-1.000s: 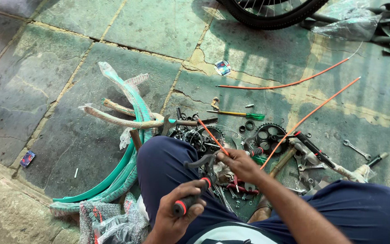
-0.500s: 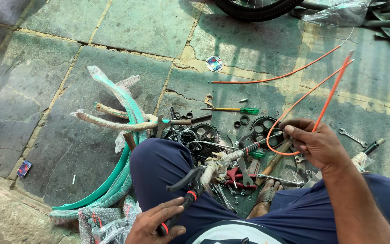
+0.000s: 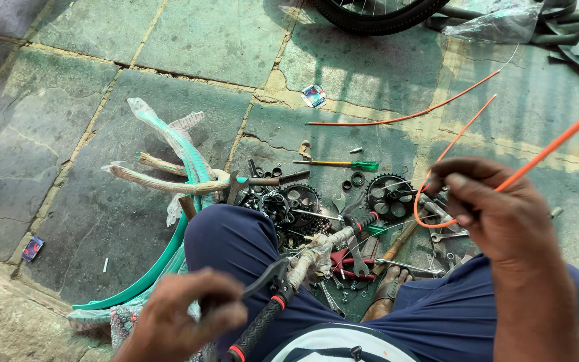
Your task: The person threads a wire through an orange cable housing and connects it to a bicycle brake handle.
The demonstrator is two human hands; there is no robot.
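Note:
I sit on the paving with my legs in dark blue trousers (image 3: 236, 248). My right hand (image 3: 497, 214) pinches an orange cable housing (image 3: 551, 147), which loops below the fingers and runs up to the right edge. At the bottom, my left hand (image 3: 182, 315) is blurred and curled against a black handlebar grip with red rings (image 3: 259, 328). Its black brake lever (image 3: 269, 275) sticks out above. A pale wrapped bar end (image 3: 313, 255) leads from it toward the parts pile.
Toothed sprockets (image 3: 389, 194) (image 3: 301, 198), a green-handled screwdriver (image 3: 343, 163), red pliers (image 3: 350, 265) and spanners lie between my knees. Green mudguards (image 3: 169, 141) lie to the left. A second orange cable (image 3: 403, 119) lies ahead, with a bicycle tyre (image 3: 376, 17) at the top.
My right hand has lifted from the parts between my knees up and to the right, pulling the orange cable into a loop. My left hand has slid lower on the grip.

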